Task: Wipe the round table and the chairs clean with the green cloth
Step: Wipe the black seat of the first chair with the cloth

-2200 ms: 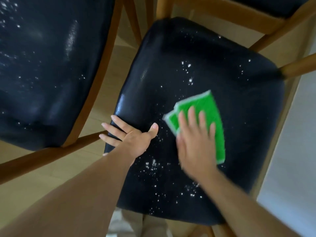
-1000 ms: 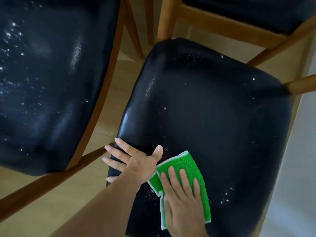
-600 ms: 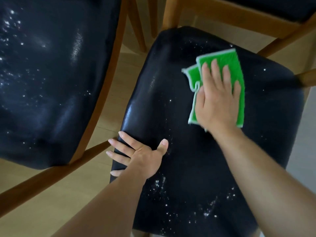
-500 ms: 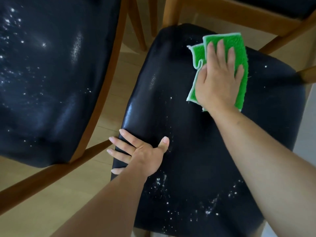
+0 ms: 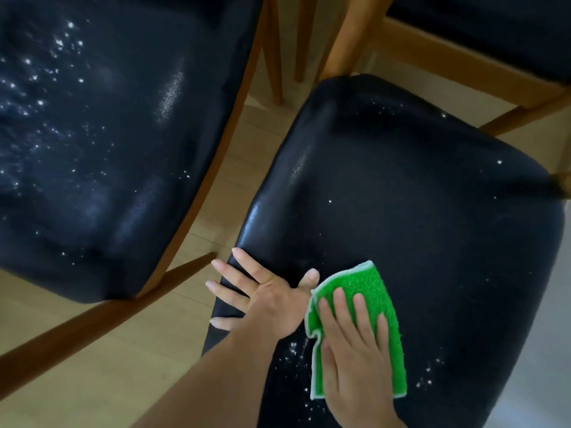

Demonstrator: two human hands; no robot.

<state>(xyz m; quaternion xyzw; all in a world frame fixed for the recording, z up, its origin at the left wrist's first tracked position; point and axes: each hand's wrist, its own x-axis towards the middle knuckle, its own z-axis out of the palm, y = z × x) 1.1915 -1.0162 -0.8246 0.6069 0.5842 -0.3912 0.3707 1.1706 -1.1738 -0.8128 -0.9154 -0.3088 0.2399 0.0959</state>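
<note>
A black padded chair seat (image 5: pixel 401 211) on a wooden frame fills the middle and right of the view. White crumbs dot its near part and a few lie at its far edge. My right hand (image 5: pixel 352 353) lies flat on the folded green cloth (image 5: pixel 367 288), pressing it onto the near part of the seat. My left hand (image 5: pixel 262 295) rests with fingers spread over the seat's near left edge, its thumb beside the cloth. The round table is not in view.
A second black chair seat (image 5: pixel 92 143), speckled with white crumbs, stands to the left on its wooden frame (image 5: pixel 197 193). A third chair (image 5: pixel 463 60) shows at the top right. Pale wooden floor (image 5: pixel 77 381) lies between and below them.
My right hand has dragged the green cloth from the far edge of the seat back to the near part, beside my left thumb. My left hand has stayed on the seat's edge.
</note>
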